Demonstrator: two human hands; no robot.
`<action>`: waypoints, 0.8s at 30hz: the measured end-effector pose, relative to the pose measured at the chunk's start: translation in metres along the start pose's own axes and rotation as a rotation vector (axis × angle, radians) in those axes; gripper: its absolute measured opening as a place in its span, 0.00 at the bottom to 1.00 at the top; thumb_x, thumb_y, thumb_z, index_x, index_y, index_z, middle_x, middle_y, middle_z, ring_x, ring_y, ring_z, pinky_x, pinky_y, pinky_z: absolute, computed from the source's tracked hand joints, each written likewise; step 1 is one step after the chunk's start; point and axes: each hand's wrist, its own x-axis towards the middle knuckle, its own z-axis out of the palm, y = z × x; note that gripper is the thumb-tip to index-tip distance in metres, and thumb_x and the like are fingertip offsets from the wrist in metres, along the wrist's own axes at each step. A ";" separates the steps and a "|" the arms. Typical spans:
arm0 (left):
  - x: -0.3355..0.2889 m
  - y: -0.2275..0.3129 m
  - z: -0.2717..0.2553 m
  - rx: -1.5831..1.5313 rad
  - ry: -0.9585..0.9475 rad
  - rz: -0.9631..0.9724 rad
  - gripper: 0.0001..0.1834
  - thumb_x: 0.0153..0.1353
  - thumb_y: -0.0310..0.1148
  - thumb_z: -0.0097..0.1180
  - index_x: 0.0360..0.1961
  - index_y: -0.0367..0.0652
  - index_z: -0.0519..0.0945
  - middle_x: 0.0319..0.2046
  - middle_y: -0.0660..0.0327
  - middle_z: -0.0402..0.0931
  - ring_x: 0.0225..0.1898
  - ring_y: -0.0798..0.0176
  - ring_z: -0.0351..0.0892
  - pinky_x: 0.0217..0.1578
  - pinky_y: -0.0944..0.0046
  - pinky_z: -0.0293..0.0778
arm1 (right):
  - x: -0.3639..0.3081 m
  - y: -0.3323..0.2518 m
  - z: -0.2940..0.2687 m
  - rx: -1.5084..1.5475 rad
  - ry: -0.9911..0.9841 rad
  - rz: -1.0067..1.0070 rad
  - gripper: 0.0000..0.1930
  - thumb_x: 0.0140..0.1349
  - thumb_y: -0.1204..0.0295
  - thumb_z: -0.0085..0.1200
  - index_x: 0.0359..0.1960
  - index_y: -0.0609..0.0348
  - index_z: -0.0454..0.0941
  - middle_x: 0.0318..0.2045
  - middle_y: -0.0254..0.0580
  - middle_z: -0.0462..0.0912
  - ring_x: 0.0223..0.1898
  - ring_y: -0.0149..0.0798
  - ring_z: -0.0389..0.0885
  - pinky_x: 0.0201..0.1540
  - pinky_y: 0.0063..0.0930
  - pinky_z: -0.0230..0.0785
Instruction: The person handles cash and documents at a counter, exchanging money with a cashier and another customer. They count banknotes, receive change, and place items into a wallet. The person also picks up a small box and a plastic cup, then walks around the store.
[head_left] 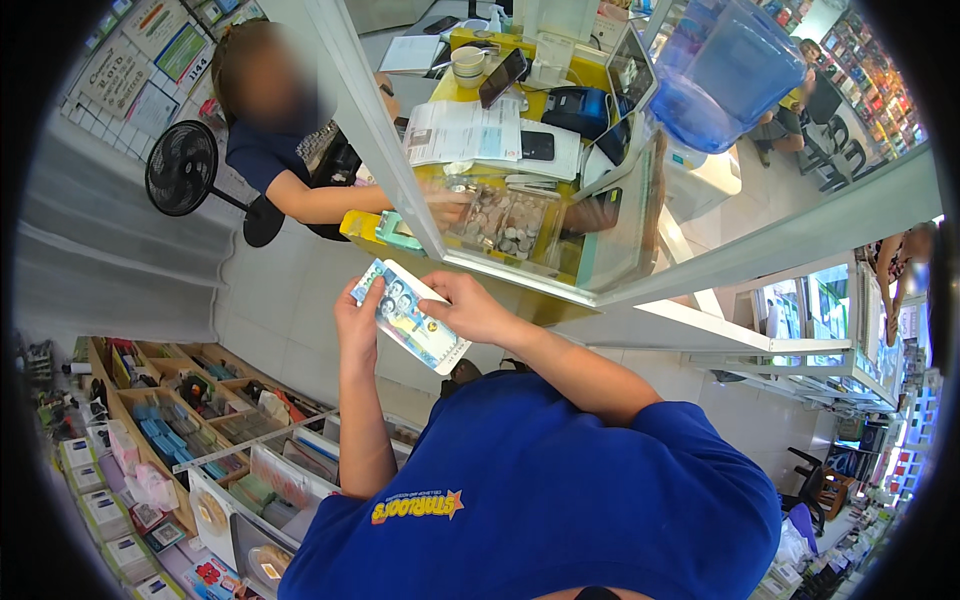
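A small stack of banknotes [408, 322], pale blue with printed portraits on the top one, is held slanting in front of my chest. My left hand [358, 325] grips its left end, thumb lying over the top note. From the other side my right hand [468, 306] pinches the upper edge, its thumb pressing on the face. A paler edge shows beneath the top note; how many notes there are I cannot tell. Beyond the glass, a tray of coins [505, 222] sits on the yellow counter [560, 105], and a co-worker's hand [447, 205] reaches over its left side.
A white-framed glass partition [640, 290] stands just ahead. The co-worker [275, 150] is at the left, near a black fan [182, 168]. Papers [462, 130] and a phone [537, 146] lie on the counter. A wooden compartment shelf [165, 375] stands at my lower left.
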 end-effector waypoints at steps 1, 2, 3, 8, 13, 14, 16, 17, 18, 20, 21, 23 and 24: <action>0.000 0.000 -0.001 0.005 -0.014 0.001 0.09 0.72 0.31 0.65 0.45 0.35 0.83 0.37 0.64 0.85 0.36 0.75 0.81 0.38 0.70 0.77 | -0.001 0.001 0.000 0.006 -0.012 0.022 0.17 0.69 0.71 0.61 0.54 0.70 0.81 0.37 0.52 0.89 0.37 0.37 0.86 0.42 0.36 0.77; 0.000 0.000 -0.001 0.010 -0.017 -0.001 0.09 0.72 0.31 0.65 0.45 0.35 0.83 0.37 0.64 0.85 0.35 0.75 0.81 0.38 0.70 0.77 | -0.001 0.001 -0.001 0.018 -0.033 0.054 0.17 0.69 0.70 0.61 0.54 0.69 0.81 0.36 0.50 0.88 0.35 0.36 0.86 0.40 0.35 0.77; 0.000 0.000 -0.002 0.015 -0.019 -0.002 0.09 0.72 0.31 0.65 0.45 0.35 0.83 0.37 0.63 0.85 0.35 0.75 0.81 0.38 0.70 0.77 | -0.001 0.001 -0.001 -0.002 -0.037 0.045 0.16 0.70 0.71 0.60 0.55 0.69 0.80 0.36 0.48 0.89 0.35 0.34 0.86 0.39 0.33 0.77; -0.001 -0.001 -0.003 0.016 -0.032 0.001 0.09 0.72 0.31 0.66 0.45 0.36 0.83 0.37 0.63 0.85 0.35 0.75 0.81 0.38 0.71 0.77 | -0.003 0.003 -0.002 0.008 -0.077 0.056 0.15 0.74 0.71 0.59 0.57 0.67 0.79 0.37 0.44 0.90 0.35 0.28 0.86 0.38 0.27 0.76; -0.003 -0.001 -0.002 0.015 -0.042 0.008 0.09 0.72 0.31 0.66 0.45 0.35 0.83 0.37 0.63 0.85 0.36 0.75 0.81 0.38 0.71 0.77 | -0.005 0.003 -0.001 0.002 -0.062 0.046 0.15 0.74 0.71 0.59 0.57 0.67 0.79 0.37 0.43 0.90 0.35 0.27 0.85 0.38 0.27 0.76; -0.003 -0.001 -0.002 0.018 -0.039 0.008 0.09 0.72 0.31 0.66 0.45 0.35 0.83 0.37 0.63 0.85 0.36 0.75 0.81 0.38 0.71 0.77 | -0.005 0.003 -0.002 0.002 -0.073 0.051 0.15 0.74 0.71 0.59 0.57 0.67 0.79 0.37 0.43 0.90 0.35 0.27 0.85 0.38 0.27 0.76; -0.004 -0.001 -0.001 0.023 -0.039 0.005 0.10 0.72 0.31 0.66 0.45 0.35 0.83 0.37 0.63 0.85 0.36 0.75 0.81 0.38 0.71 0.77 | -0.006 0.004 -0.002 -0.001 -0.061 0.050 0.15 0.74 0.71 0.59 0.57 0.67 0.79 0.37 0.43 0.90 0.35 0.27 0.85 0.38 0.26 0.76; -0.004 -0.001 -0.001 0.025 -0.040 0.003 0.10 0.72 0.31 0.66 0.45 0.35 0.83 0.37 0.63 0.85 0.36 0.75 0.81 0.38 0.71 0.77 | -0.006 0.004 -0.002 0.012 -0.070 0.049 0.15 0.74 0.71 0.59 0.57 0.67 0.79 0.37 0.43 0.90 0.35 0.27 0.85 0.38 0.26 0.76; -0.005 -0.001 -0.002 0.028 -0.024 -0.012 0.10 0.72 0.32 0.66 0.45 0.34 0.83 0.37 0.63 0.85 0.36 0.75 0.81 0.38 0.70 0.77 | -0.007 0.004 -0.001 0.004 -0.057 0.049 0.15 0.74 0.71 0.59 0.57 0.67 0.79 0.37 0.42 0.90 0.35 0.27 0.85 0.38 0.26 0.76; -0.005 -0.001 -0.002 0.020 -0.043 0.010 0.10 0.72 0.32 0.66 0.45 0.34 0.83 0.37 0.63 0.85 0.36 0.75 0.81 0.38 0.70 0.77 | -0.007 0.003 0.000 0.014 -0.060 0.053 0.15 0.74 0.71 0.59 0.57 0.67 0.79 0.37 0.42 0.90 0.35 0.26 0.85 0.37 0.26 0.76; -0.006 -0.001 -0.002 0.014 -0.038 0.008 0.11 0.72 0.32 0.66 0.45 0.34 0.83 0.37 0.63 0.85 0.36 0.75 0.81 0.38 0.70 0.77 | -0.007 0.003 0.000 0.017 -0.059 0.055 0.15 0.74 0.72 0.59 0.57 0.67 0.78 0.37 0.42 0.90 0.35 0.26 0.85 0.37 0.25 0.76; -0.006 -0.001 -0.003 0.014 -0.054 0.017 0.11 0.72 0.32 0.66 0.45 0.34 0.83 0.37 0.63 0.85 0.36 0.75 0.81 0.39 0.70 0.77 | -0.007 0.003 0.000 0.048 -0.083 0.075 0.15 0.75 0.72 0.59 0.58 0.67 0.78 0.37 0.41 0.90 0.35 0.25 0.85 0.37 0.25 0.76; -0.006 -0.002 -0.003 0.013 -0.047 0.003 0.11 0.72 0.32 0.66 0.45 0.34 0.83 0.37 0.63 0.85 0.36 0.75 0.81 0.39 0.70 0.77 | -0.007 0.004 0.000 0.030 -0.078 0.075 0.15 0.75 0.72 0.59 0.58 0.67 0.78 0.37 0.41 0.90 0.35 0.25 0.85 0.37 0.25 0.76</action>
